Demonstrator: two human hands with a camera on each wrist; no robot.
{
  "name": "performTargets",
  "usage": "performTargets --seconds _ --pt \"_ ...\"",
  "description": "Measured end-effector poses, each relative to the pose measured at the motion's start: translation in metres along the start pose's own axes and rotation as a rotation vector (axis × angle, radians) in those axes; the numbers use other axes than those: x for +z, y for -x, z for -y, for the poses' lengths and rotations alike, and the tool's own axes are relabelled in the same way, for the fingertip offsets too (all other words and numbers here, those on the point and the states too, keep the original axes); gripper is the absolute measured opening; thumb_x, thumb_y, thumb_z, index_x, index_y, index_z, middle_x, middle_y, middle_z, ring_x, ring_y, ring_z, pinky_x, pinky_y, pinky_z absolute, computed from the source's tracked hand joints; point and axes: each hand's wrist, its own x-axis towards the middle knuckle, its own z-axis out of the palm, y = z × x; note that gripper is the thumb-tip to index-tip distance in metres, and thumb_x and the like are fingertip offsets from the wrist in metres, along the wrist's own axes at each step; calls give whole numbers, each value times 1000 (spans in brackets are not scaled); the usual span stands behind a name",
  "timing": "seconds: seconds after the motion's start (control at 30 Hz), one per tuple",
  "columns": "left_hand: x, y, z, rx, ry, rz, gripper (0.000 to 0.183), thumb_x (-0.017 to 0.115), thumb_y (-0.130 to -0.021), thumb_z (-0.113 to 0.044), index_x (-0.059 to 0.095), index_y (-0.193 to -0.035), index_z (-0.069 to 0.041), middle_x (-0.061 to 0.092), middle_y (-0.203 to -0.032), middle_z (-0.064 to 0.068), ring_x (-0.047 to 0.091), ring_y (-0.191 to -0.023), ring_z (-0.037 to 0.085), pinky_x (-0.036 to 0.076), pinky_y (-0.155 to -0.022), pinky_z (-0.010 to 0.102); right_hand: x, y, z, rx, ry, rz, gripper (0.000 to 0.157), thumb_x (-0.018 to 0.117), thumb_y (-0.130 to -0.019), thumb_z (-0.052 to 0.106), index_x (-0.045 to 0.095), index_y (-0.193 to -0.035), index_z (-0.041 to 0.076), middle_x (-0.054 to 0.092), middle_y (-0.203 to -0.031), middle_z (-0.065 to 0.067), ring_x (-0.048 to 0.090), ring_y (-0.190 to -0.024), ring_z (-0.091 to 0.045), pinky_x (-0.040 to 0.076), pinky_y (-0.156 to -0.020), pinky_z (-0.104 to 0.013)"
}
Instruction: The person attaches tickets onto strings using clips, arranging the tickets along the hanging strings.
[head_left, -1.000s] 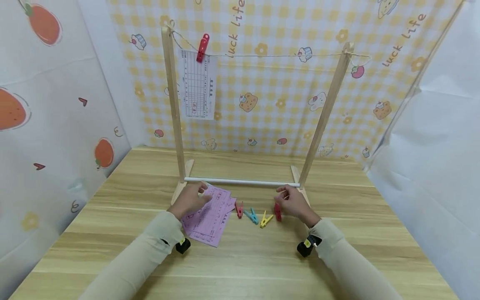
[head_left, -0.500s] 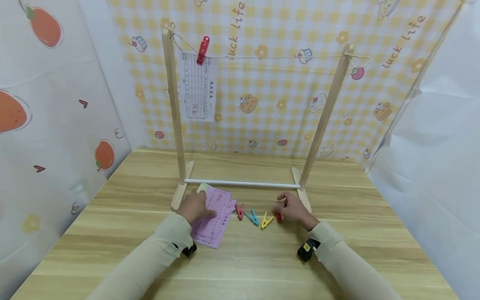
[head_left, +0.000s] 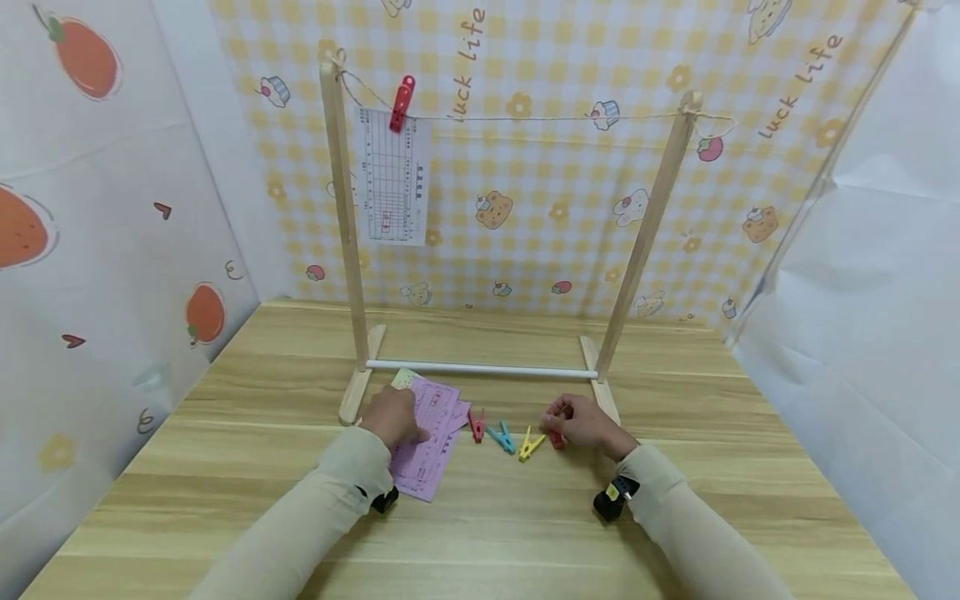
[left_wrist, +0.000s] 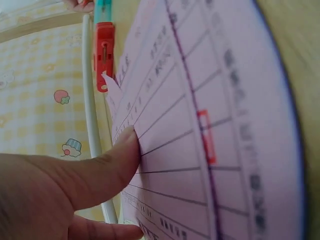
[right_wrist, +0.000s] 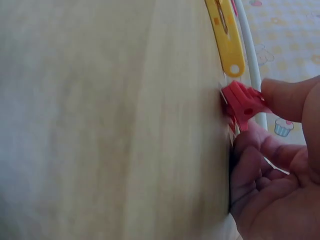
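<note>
My left hand (head_left: 392,417) lies over a stack of pink printed slips (head_left: 424,457) on the table. In the left wrist view, the thumb (left_wrist: 117,160) touches the top slip (left_wrist: 172,130), with another finger near its edge. My right hand (head_left: 587,423) pinches a red clothespin (right_wrist: 244,104) between thumb and forefinger, low over the wood. To its left lie a yellow clothespin (head_left: 530,445), a blue clothespin (head_left: 502,437) and another red clothespin (head_left: 477,427). A white printed slip (head_left: 392,185) hangs from a string (head_left: 525,118) under a red clothespin (head_left: 402,103).
A wooden rack with a left post (head_left: 347,225), a right post (head_left: 649,233) and a white crossbar (head_left: 480,367) stands behind the slips. A green-patterned slip (head_left: 406,379) peeks out at the stack's top. Patterned cloth (head_left: 562,183) backs the table.
My left hand has moved down and slightly right onto the pink slips. My right hand has come down to the red clothespin at the right of the row and now pinches it.
</note>
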Motion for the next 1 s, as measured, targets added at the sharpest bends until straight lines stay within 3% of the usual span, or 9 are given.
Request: performTargets --seconds 0.27,0.57,1.0 --pt "3 -1 -2 6 -18 -15 43 89 -66 -30 63 -85 -1 57 -86 19 57 -81 33 50 -72 47 -4 1 -7 0 -93 51 16 57 -99 16 59 -99 0 65 -76 -8 62 -66 -19 49 -64 -30" --pt "4 -4 5 -1 -19 -18 52 89 -66 -36 66 -94 2 56 -87 17 55 -83 34 48 -74 47 -4 -2 -5 -4 -106 43 18 58 -98 16 58 -98 -1 64 -75 -8 60 -66 -17 47 -62 -28" --pt "3 1 3 20 -22 -35 45 89 -67 -34 64 -86 -1 55 -83 16 55 -80 32 49 -69 46 -3 -2 -5 -4 -98 42 19 59 -98 17 59 -100 -2 65 -75 -8 61 -66 -17 46 -63 -28"
